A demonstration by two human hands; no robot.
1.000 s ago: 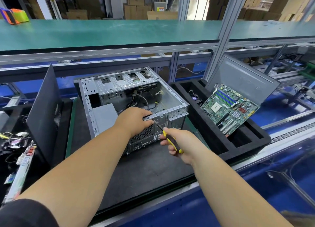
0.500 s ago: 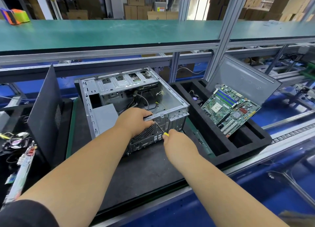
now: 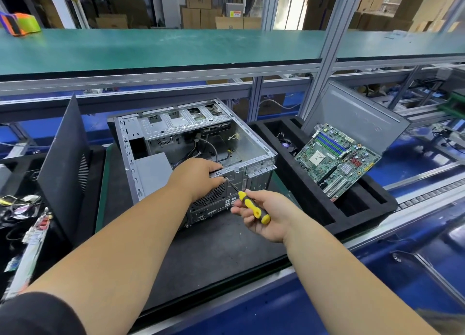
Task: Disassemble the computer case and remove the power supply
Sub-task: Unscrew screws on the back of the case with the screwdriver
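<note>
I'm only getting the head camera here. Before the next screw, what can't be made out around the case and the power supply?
- Screwdriver tip and its screw: head view, tucked against the left hand.
- Power supply: near end hidden by the left forearm; its fastenings are unseen.
- Computer case rear panel: ports too small, partly behind both hands.
- Right hand: its grip covers part of the handle.

the computer case (image 3: 191,133) is bare silver-grey metal, with a black perforated grille on its near face. the screwdriver (image 3: 254,207) has a yellow handle with black bands. the motherboard (image 3: 337,161) is green with blue and purple slots and a white socket. the foam tray (image 3: 314,209) is black, the mat (image 3: 214,246) dark grey edged green, the upper shelf (image 3: 176,50) teal green.
</note>
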